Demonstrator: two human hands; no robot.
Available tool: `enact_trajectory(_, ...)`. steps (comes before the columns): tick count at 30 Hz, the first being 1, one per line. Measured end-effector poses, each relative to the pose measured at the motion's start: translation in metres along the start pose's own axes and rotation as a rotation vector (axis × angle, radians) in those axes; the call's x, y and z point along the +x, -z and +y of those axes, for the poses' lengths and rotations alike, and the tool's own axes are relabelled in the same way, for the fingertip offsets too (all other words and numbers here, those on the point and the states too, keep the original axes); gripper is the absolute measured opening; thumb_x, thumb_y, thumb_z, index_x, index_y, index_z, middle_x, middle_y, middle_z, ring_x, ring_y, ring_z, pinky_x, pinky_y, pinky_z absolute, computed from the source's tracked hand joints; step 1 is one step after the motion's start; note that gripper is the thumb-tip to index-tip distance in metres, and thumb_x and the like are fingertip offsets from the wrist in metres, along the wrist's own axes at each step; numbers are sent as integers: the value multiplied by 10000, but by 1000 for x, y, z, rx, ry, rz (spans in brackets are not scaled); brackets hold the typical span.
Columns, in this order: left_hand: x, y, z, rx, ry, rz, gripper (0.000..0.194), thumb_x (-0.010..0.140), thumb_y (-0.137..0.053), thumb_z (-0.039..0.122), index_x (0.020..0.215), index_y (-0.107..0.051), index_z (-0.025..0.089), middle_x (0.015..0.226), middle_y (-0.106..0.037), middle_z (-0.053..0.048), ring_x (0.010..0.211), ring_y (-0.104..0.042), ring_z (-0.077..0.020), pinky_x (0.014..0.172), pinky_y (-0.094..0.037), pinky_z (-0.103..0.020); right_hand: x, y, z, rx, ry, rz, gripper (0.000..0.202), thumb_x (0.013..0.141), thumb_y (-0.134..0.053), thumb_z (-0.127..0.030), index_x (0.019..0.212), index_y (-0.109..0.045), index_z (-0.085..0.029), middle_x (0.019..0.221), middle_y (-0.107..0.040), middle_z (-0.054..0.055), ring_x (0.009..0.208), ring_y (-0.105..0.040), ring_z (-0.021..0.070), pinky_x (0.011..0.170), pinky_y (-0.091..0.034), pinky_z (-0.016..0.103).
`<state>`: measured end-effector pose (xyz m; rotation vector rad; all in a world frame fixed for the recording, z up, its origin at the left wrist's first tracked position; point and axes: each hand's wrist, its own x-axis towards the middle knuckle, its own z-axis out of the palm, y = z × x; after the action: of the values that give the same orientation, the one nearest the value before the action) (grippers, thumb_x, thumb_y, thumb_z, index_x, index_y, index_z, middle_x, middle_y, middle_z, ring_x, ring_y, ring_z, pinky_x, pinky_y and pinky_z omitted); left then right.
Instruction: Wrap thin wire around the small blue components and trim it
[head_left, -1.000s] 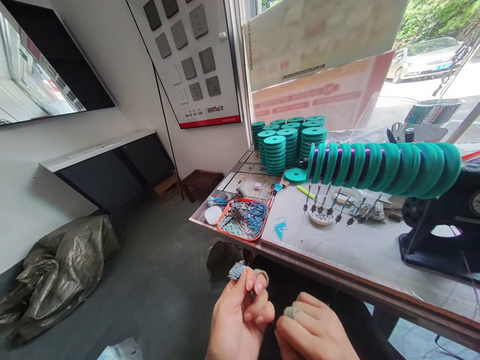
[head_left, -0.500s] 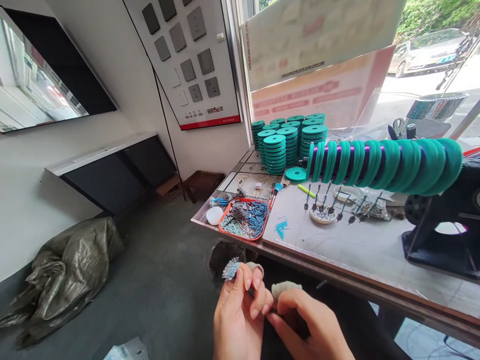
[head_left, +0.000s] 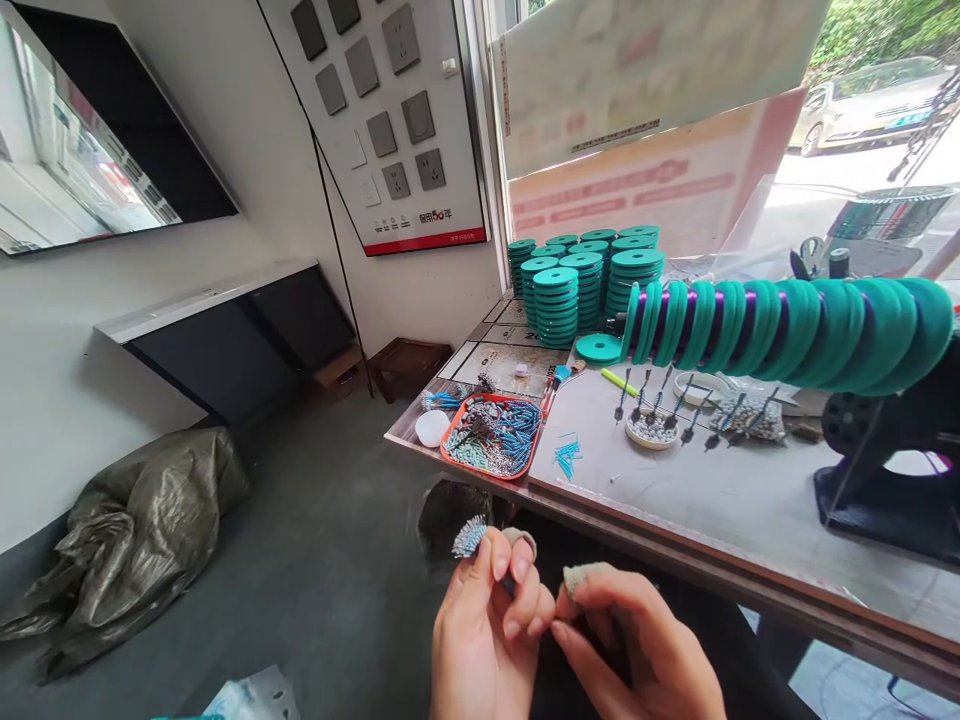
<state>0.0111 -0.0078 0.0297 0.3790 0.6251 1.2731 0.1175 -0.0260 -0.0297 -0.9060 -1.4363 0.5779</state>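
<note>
Between the thumb and index finger of my left hand (head_left: 484, 630) is a bundle of thin blue pieces (head_left: 469, 537), their pale tips fanned out on the left. Its other fingers are curled in. My right hand (head_left: 649, 635) is close beside it, thumb and index finger pinched together near the left fingertips; anything in that pinch is too small or hidden to name. Pale cloth finger covers (head_left: 583, 577) show on fingers of both hands. Both hands are in front of the table's edge, below an orange-rimmed tray (head_left: 491, 477) of small blue, green and dark parts.
Green foam spools (head_left: 757, 325) line a rod on a black machine (head_left: 862, 490) at the right; small dark pieces hang under them. More green spools (head_left: 556, 305) are stacked by the window. A dish of beads (head_left: 651, 432) and loose blue sticks (head_left: 568, 457) lie on the table (head_left: 712, 500).
My right hand has shifted slightly right, its index finger now nearer its thumb. The left hand keeps its hold on the bundle. The whole view has swung slightly.
</note>
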Motion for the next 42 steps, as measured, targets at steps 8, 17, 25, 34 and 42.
enact_trajectory(8,1,-1,2,78,27,3,275,764,-647,279,596,-483,136,638,-493,18,415,-208,-8,442,-274,-139,17,3,-12,-45,116,-121,127,890,-408,-166,789,-383,-240,634,-528,-34,507,-516,90,468,-456,159)
enact_trajectory(17,-2,-7,6,108,-23,50,322,659,-739,298,549,-485,133,573,-457,35,425,-203,-15,437,-227,-145,34,14,-36,-238,270,-242,281,985,-220,-310,806,-423,-237,586,-537,-44,500,-511,87,466,-446,150)
enact_trajectory(25,-7,-13,3,68,-97,39,316,651,-749,297,527,-506,138,529,-373,58,417,-200,-19,425,-255,-147,20,16,-24,-99,92,-281,134,900,-368,-170,798,-327,-246,652,-476,-44,518,-476,88,488,-458,155)
enact_trajectory(34,-9,-7,1,-4,-59,2,270,745,-675,284,563,-544,132,570,-408,41,432,-211,-22,449,-285,-139,14,11,-20,-24,172,-148,130,860,-431,-130,839,-369,-243,649,-504,-52,511,-495,70,490,-451,138)
enact_trajectory(42,-11,-3,-1,3,-72,-8,263,748,-672,268,570,-533,134,572,-392,46,428,-215,-22,437,-284,-141,10,4,-18,-48,141,-120,188,890,-415,-157,735,-346,-239,565,-470,-75,455,-452,64,431,-394,132)
